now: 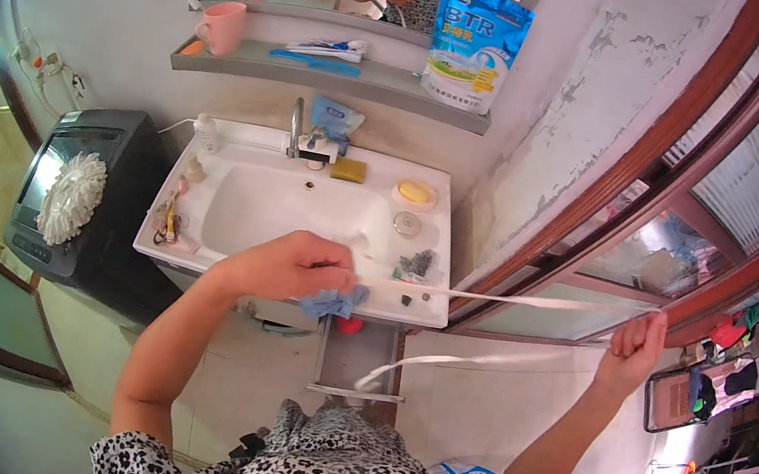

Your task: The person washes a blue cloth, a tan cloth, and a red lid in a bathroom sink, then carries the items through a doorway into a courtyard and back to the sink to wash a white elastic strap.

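A thin white strip (521, 301), like a ribbon or cord, runs almost straight between my two hands in front of the sink (249, 199). My left hand (293, 265) is closed on one end of it, above the sink's front rim. Out to the right, my right hand (632, 351) grips the strip in a fist. From there a loose length (449, 359) trails back leftward and hangs above the open drawer (363, 361). Just below my left hand, a blue cloth (334, 302) drapes over the sink's front edge.
Soap (415, 192) and a sponge (348, 170) lie by the faucet (296, 129). A shelf (385, 88) holds a pink cup (221, 27) and a blue pouch (478, 49). At left, a white mop head (73, 199) rests on a dark washing machine (110, 240). A wood-framed glass door stands right.
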Available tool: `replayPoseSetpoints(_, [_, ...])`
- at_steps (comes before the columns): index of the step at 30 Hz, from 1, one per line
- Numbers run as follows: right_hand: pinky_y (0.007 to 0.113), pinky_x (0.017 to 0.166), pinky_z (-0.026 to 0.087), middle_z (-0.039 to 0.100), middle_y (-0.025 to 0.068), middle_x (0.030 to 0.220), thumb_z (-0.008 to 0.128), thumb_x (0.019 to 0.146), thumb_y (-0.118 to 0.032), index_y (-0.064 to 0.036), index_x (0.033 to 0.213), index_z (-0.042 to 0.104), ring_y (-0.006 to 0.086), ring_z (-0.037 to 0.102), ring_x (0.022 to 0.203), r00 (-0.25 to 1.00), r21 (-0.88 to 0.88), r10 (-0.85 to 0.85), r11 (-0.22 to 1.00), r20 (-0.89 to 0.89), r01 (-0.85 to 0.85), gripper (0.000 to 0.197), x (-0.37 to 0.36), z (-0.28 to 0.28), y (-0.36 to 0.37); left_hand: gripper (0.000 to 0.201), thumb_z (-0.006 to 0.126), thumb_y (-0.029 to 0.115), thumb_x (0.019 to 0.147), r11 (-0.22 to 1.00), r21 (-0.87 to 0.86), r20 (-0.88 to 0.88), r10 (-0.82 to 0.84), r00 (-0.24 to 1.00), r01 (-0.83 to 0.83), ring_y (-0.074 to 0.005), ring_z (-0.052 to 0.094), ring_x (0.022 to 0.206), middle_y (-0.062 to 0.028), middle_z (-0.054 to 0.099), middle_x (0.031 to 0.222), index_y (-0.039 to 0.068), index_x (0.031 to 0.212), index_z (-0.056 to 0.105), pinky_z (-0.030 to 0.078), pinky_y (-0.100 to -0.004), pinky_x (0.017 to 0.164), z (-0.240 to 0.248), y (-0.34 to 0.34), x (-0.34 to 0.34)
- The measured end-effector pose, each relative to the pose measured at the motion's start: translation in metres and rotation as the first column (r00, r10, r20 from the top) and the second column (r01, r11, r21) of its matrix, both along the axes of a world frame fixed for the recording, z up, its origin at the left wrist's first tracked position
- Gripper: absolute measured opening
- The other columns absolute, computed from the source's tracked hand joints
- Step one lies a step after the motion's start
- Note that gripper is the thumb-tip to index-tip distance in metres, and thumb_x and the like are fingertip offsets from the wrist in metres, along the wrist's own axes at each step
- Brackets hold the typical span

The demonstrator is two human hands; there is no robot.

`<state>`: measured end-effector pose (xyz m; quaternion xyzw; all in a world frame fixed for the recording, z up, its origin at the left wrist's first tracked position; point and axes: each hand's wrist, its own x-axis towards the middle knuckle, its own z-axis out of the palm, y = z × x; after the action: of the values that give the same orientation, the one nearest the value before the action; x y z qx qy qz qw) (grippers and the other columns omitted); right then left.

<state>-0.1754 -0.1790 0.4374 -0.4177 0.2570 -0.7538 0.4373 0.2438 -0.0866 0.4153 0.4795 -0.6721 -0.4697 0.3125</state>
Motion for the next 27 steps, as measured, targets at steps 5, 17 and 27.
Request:
replayPoseSetpoints(5, [0.020, 0.037, 0.018, 0.035, -0.0057, 0.058, 0.051, 0.091, -0.022, -0.0097, 0.083, 0.050, 0.0035, 0.026, 0.043, 0.952, 0.128, -0.298, 0.949, 0.074, 0.287, 0.015, -0.048, -0.035, -0.014, 0.016, 0.054, 0.017, 0.089, 0.983, 0.143, 0.005, 0.115, 0.993, -0.114, -0.0035, 0.044, 0.059, 0.0041, 0.052, 0.068, 0.004, 0.084, 0.061, 0.038, -0.0203, 0.051, -0.024, 0.030, 0.057])
replayPoseSetpoints(17, [0.039, 0.062, 0.044, 0.060, 0.0090, 0.073, 0.050, 0.086, -0.034, -0.0069, 0.081, 0.055, 0.0270, 0.057, 0.066, 0.043, -0.161, -0.439, 0.417, -0.897, 0.894, 0.028, -0.105, -0.149, -0.028, 0.027, 0.055, 0.028, 0.090, 0.945, 0.324, -0.120, 0.100, 0.988, -0.056, -0.0044, 0.047, 0.059, 0.0029, 0.054, 0.073, 0.003, 0.083, 0.056, 0.045, -0.0217, 0.057, -0.037, 0.063, 0.064])
replayPoseSetpoints(27, [0.037, 0.101, 0.033, 0.046, 0.0167, 0.128, 0.064, 0.080, -0.022, -0.0001, 0.129, 0.039, 0.0257, 0.042, 0.121, 0.116, 0.030, -0.033, 0.865, -0.993, 0.501, 0.060, -0.103, -0.190, -0.001, 0.026, 0.050, 0.021, 0.091, 0.953, 0.231, -0.853, 0.103, 0.512, 0.194, -0.0094, 0.042, 0.046, 0.0001, 0.044, 0.059, 0.001, 0.108, 0.052, 0.043, -0.0265, 0.049, -0.029, 0.039, -0.035])
